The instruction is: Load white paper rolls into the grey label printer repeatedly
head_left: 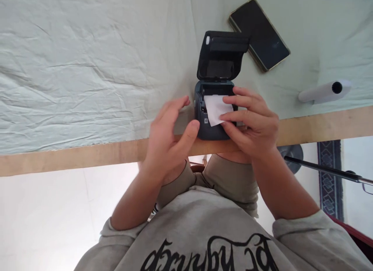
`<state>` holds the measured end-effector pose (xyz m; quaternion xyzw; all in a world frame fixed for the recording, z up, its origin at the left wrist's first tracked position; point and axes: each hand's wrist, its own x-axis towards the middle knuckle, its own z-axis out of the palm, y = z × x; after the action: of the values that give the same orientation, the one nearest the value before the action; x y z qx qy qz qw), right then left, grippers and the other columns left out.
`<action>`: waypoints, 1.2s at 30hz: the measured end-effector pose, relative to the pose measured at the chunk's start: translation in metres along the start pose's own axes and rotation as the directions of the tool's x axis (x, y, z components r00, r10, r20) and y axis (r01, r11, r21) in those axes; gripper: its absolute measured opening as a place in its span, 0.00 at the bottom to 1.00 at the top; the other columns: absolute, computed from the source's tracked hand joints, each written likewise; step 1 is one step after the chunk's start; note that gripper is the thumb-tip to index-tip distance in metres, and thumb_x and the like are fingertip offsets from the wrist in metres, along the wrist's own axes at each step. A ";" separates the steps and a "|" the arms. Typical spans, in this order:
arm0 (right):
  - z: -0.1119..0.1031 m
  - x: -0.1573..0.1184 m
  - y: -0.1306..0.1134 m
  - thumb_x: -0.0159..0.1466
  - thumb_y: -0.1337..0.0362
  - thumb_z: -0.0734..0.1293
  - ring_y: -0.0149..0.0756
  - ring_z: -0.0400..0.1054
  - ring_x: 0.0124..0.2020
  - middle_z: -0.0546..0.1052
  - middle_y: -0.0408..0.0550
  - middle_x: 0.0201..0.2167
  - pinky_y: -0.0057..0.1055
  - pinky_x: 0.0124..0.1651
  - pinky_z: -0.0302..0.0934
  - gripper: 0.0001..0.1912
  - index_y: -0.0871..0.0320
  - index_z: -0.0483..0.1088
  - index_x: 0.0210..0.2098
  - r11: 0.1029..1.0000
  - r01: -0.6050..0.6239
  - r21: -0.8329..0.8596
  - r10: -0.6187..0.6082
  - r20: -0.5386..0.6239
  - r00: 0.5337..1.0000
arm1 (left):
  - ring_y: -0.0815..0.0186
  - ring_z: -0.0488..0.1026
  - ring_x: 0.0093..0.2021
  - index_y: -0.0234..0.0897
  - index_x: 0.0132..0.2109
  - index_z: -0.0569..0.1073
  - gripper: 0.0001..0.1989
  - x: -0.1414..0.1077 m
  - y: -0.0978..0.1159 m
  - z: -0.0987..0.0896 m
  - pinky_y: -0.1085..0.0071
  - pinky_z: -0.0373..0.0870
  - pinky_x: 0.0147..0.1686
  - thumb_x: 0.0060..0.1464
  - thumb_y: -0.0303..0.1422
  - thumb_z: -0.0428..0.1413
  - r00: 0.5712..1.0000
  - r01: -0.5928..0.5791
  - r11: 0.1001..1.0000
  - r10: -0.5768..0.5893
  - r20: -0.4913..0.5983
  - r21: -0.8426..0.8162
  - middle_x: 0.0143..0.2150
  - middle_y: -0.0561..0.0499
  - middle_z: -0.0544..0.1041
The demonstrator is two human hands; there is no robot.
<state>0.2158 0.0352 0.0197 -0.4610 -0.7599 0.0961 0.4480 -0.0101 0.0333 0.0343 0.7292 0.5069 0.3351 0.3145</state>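
Taking the small printer (214, 133) as the clock's centre, the right hand (253, 121) is reaching in from four o'clock, its thumb and fingers clamping the white paper (215, 110) by its right-hand edge. One fingertip is resting over the sheet's upper right corner, and the paper is hanging above the printer's open bay, its lower left corner pointing toward seven o'clock. The left hand (170, 133) is hovering at eight o'clock, thumb and fingers standing apart with nothing between them; the thumb tip is coming so close to the printer's side that contact is hard to judge.

The printer itself is sitting at the near edge of the counter (96, 69), its dark lid (223, 55) standing open toward twelve. Farther out at one o'clock, a dark-screened phone (264, 36) is lying at a slant, the lid's corner overlapping it in this view. At three o'clock, well apart, a white roll (317, 93) is showing the dark opening of its core.

A pale wrinkled cloth is covering the counter, and a bare wooden strip (72, 154) is running along its front. Below, toward six, the person is wearing a grey shirt (204, 220) and khaki shorts (230, 178).
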 end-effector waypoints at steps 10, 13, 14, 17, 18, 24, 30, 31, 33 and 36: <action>0.007 -0.014 -0.010 0.62 0.69 0.75 0.35 0.66 0.30 0.66 0.41 0.27 0.42 0.38 0.63 0.09 0.45 0.81 0.36 0.995 -0.036 -0.089 0.023 -0.143 0.989 | 0.71 0.71 0.65 0.31 0.62 0.67 0.15 0.122 0.015 0.007 0.72 0.67 0.68 0.77 0.33 0.43 0.979 -0.204 0.962 0.203 0.023 0.180 0.64 0.46 0.75; 0.009 -0.013 -0.007 0.62 0.71 0.75 0.32 0.63 0.28 0.65 0.39 0.24 0.38 0.35 0.60 0.09 0.47 0.80 0.34 0.999 0.000 -0.035 -0.005 -0.147 0.989 | 0.67 0.76 0.51 0.39 0.48 0.72 0.14 0.125 0.033 0.013 0.69 0.74 0.57 0.76 0.30 0.42 0.968 -0.250 0.948 0.245 0.053 0.195 0.46 0.49 0.79; 0.010 -0.013 -0.006 0.62 0.71 0.75 0.32 0.62 0.27 0.65 0.38 0.23 0.38 0.34 0.58 0.09 0.47 0.80 0.34 1.000 0.010 -0.023 -0.013 -0.149 0.989 | 0.67 0.76 0.46 0.41 0.43 0.72 0.15 0.122 0.038 0.013 0.67 0.75 0.52 0.75 0.29 0.43 0.972 -0.236 0.954 0.234 0.034 0.184 0.41 0.50 0.77; 0.011 -0.014 -0.004 0.64 0.70 0.73 0.31 0.59 0.26 0.65 0.38 0.21 0.35 0.30 0.55 0.09 0.47 0.81 0.35 0.999 0.038 0.027 -0.034 -0.141 0.989 | 0.66 0.73 0.36 0.44 0.35 0.69 0.18 0.111 0.049 0.011 0.62 0.77 0.43 0.74 0.31 0.41 0.980 -0.193 0.974 0.198 -0.035 0.118 0.33 0.51 0.72; 0.011 -0.014 -0.003 0.64 0.70 0.73 0.30 0.58 0.25 0.66 0.38 0.20 0.34 0.29 0.54 0.09 0.48 0.81 0.36 0.998 0.041 0.047 -0.035 -0.129 0.991 | 0.67 0.72 0.34 0.44 0.34 0.69 0.19 0.108 0.052 0.010 0.62 0.76 0.42 0.74 0.31 0.40 0.977 -0.199 0.975 0.205 -0.056 0.100 0.31 0.52 0.70; 0.010 -0.017 -0.003 0.67 0.68 0.71 0.29 0.58 0.24 0.67 0.38 0.20 0.32 0.29 0.55 0.08 0.49 0.83 0.36 0.997 0.010 0.082 -0.003 -0.089 0.996 | 0.61 0.77 0.42 0.32 0.40 0.80 0.25 0.122 0.073 0.013 0.63 0.67 0.44 0.73 0.32 0.39 0.966 -0.258 0.934 0.255 0.042 0.246 0.33 0.49 0.74; 0.010 -0.018 -0.004 0.67 0.68 0.71 0.30 0.58 0.25 0.66 0.39 0.20 0.32 0.30 0.55 0.08 0.50 0.83 0.37 0.994 -0.010 0.107 0.019 -0.086 0.996 | 0.46 0.80 0.49 0.35 0.57 0.80 0.21 0.137 0.077 0.052 0.56 0.63 0.39 0.72 0.32 0.44 0.970 -0.103 0.837 -0.035 0.242 0.537 0.49 0.40 0.84; 0.009 -0.017 -0.004 0.67 0.68 0.71 0.30 0.58 0.25 0.67 0.39 0.20 0.32 0.30 0.55 0.08 0.50 0.82 0.37 0.993 -0.012 0.114 0.021 -0.077 0.997 | 0.45 0.81 0.47 0.36 0.53 0.82 0.21 0.135 0.075 0.058 0.56 0.62 0.37 0.71 0.31 0.44 0.965 -0.115 0.829 -0.037 0.258 0.547 0.46 0.39 0.84; 0.007 -0.017 -0.004 0.67 0.67 0.69 0.30 0.59 0.25 0.66 0.39 0.20 0.32 0.29 0.55 0.08 0.50 0.82 0.37 0.991 -0.015 0.132 0.023 -0.062 0.998 | 0.44 0.83 0.42 0.36 0.47 0.84 0.22 0.131 0.071 0.066 0.57 0.60 0.34 0.70 0.31 0.44 0.962 -0.146 0.821 -0.014 0.274 0.553 0.42 0.38 0.84; 0.004 -0.015 -0.005 0.69 0.65 0.66 0.30 0.59 0.24 0.65 0.39 0.19 0.33 0.29 0.55 0.09 0.52 0.77 0.33 0.986 -0.044 0.159 0.048 -0.020 0.999 | 0.42 0.83 0.43 0.36 0.45 0.85 0.23 0.128 0.068 0.068 0.57 0.61 0.33 0.69 0.31 0.44 0.954 -0.179 0.809 0.003 0.300 0.560 0.41 0.37 0.84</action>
<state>0.2123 0.0219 0.0116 -0.4424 -0.7337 0.1612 0.4900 0.1146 0.1273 0.0713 0.8543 0.4982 0.0707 0.1300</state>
